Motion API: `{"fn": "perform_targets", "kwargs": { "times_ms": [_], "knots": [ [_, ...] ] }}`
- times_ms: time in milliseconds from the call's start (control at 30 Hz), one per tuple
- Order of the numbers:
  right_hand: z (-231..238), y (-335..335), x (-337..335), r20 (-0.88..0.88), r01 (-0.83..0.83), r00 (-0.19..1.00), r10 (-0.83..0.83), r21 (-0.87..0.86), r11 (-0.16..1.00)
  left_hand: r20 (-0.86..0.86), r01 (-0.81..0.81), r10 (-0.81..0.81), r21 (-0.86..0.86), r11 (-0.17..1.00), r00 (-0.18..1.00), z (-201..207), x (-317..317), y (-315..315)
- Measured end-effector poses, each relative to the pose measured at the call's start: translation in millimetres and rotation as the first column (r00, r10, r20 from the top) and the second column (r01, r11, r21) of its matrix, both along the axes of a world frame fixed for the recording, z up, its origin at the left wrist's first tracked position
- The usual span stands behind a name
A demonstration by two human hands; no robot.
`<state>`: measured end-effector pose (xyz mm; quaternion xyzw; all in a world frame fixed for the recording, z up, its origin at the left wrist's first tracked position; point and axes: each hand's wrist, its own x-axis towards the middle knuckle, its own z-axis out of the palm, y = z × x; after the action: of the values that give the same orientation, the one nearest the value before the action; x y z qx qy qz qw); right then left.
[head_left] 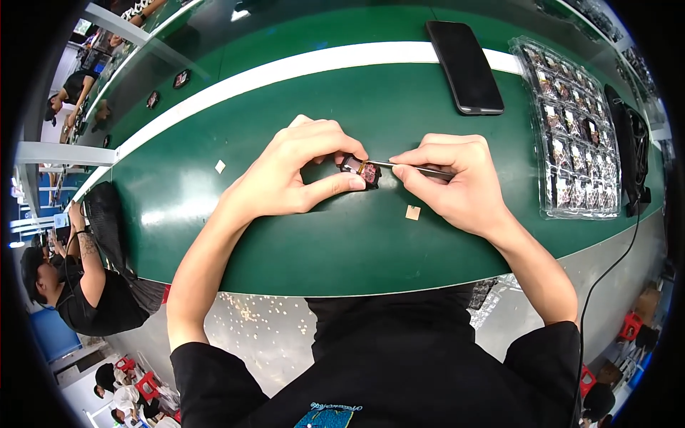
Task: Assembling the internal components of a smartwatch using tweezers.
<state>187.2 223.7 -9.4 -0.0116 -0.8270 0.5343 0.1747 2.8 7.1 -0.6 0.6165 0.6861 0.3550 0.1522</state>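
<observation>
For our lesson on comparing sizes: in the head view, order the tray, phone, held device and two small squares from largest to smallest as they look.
1. Tray
2. Phone
3. Held device, partly covered
4. Left square and right square: too alike to rank; nearness to the camera may differ.

Held device (pixel 370 174): black edge, reddish-pink inside, yellowish strip
Tool (pixel 428 170): metallic grey
Table (pixel 307 250): green; white band (pixel 321 61) at the device's 12 o'clock
Phone (pixel 467 68), 1 o'clock: black
Tray (pixel 584 213), towards 3: clear, gridded with black and silvery pieces
Square (pixel 412 212), between 4 and 5: pale cream
Shirt (pixel 399 371), 6 o'clock: black, blue print
</observation>
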Motion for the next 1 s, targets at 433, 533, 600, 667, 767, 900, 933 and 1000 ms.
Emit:
{"fn": "perform_targets", "kwargs": {
  "times_ms": [433,533,600,667,767,900,933,1000],
  "knots": [
    [1.7,-2.4,0.0,-0.025,-0.06,0.998,0.06,-0.03,0.998,0.021,-0.025,0.026,-0.046,0.999,0.999,4.5,4.4,-2.5],
    [0.9,-3.1,1.6,-0.02,-0.055,0.998,0.054,-0.055,0.997,0.015,-0.022,0.022,-0.038,0.999,1.0,5.9,4.0,-0.6],
    [1.0,-2.6,1.9,-0.006,-0.048,0.999,0.048,-0.086,0.995,0.019,-0.023,0.024,-0.036,0.999,1.0,6.0,4.7,-0.2],
    [1.3,-1.2,1.3,-0.037,-0.08,0.996,0.08,-0.011,0.997,0.026,-0.021,0.022,-0.035,0.999,0.999,5.0,4.7,-0.5],
    [-0.7,-1.7,2.2,-0.054,-0.085,0.995,0.084,-0.008,0.996,0.036,-0.018,0.02,-0.039,0.999,0.999,5.6,4.6,-0.7],
    [2.5,-3.1,3.4,-0.048,-0.096,0.994,0.097,0.032,0.995,0.038,-0.032,0.034,-0.055,0.998,0.999,6.7,4.0,-1.2],
    [1.6,-2.9,3.9,-0.08,-0.089,0.992,0.095,0.07,0.994,0.045,-0.03,0.032,-0.052,0.998,0.998,6.5,4.2,-0.9],
    [1.7,-2.6,3.9,-0.112,-0.084,0.989,0.097,0.11,0.99,0.037,-0.029,0.031,-0.047,0.998,0.999,6.7,4.5,0.9]
  ]
}}
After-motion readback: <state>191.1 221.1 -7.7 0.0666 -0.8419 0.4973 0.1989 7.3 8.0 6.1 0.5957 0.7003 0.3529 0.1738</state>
